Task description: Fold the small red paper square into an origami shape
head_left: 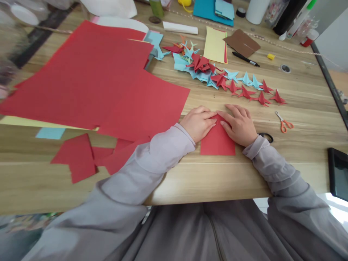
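Note:
A small red paper piece (pixel 217 142) lies flat on the wooden table (pixel 299 145) near the front edge. My left hand (pixel 198 123) presses on its upper left part, fingers together and pointing right. My right hand (pixel 238 124) presses on its upper right part, fingers pointing left. The fingertips of both hands meet at the paper's top, where it comes to a folded point. Beyond the hands lies a row of folded red and light blue paper figures (pixel 244 88).
Large red sheets (pixel 95 79) cover the table's left half, with red offcuts (pixel 78 157) near the front. Orange-handled scissors (pixel 284 123) lie to the right, a black pen (pixel 246 59), yellow paper (pixel 214 45) and brown paper (pixel 241 42) farther back. A dark tablet (pixel 338 174) sits at the right edge.

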Demonstrator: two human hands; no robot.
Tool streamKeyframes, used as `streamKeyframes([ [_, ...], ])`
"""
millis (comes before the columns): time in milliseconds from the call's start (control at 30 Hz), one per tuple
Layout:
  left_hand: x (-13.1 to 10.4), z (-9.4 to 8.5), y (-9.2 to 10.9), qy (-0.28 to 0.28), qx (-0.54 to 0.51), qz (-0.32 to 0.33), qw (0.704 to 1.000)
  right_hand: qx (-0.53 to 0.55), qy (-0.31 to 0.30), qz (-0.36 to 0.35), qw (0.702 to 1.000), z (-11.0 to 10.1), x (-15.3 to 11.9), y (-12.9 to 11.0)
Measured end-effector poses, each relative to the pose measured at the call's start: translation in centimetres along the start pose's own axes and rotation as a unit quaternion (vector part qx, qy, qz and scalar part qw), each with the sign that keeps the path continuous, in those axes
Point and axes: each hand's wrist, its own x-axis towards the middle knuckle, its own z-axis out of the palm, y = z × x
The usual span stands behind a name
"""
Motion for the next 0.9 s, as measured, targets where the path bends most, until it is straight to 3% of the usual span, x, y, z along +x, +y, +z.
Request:
streamKeyframes([
  [533,0.2,-0.3,0.2,-0.021,0.011,0.0,1.0,-0.021,-0.009,0.007,1.0,-0.1,-0.1,-0.4],
  [900,0.6,-2.1,1.0,-0.109,0.047,-0.011,0.993,-0.037,-0.017,0.014,0.999,-0.5,-0.1,-1.2],
])
